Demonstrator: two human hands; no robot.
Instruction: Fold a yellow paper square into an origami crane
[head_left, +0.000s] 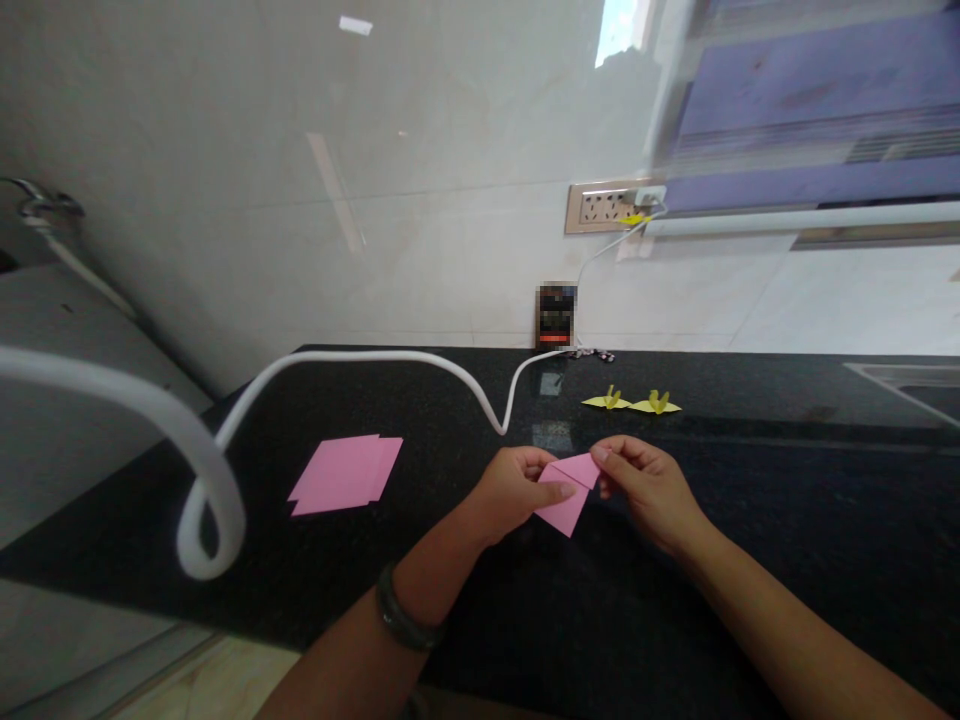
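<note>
Both my hands hold one folded pink paper [566,495] just above the black counter [787,520]. My left hand [514,490] pinches its left side, thumb on top of the fold. My right hand [649,485] pinches the upper right corner between thumb and fingers. A dark band sits on my left wrist. The paper is creased into a pointed shape, tip toward me.
A small stack of flat pink sheets [345,473] lies to the left. Two yellow paper cranes [630,402] stand behind my hands. A white cable [202,470] loops across the counter to a wall socket [611,207]. A small dark device [556,315] leans on the wall.
</note>
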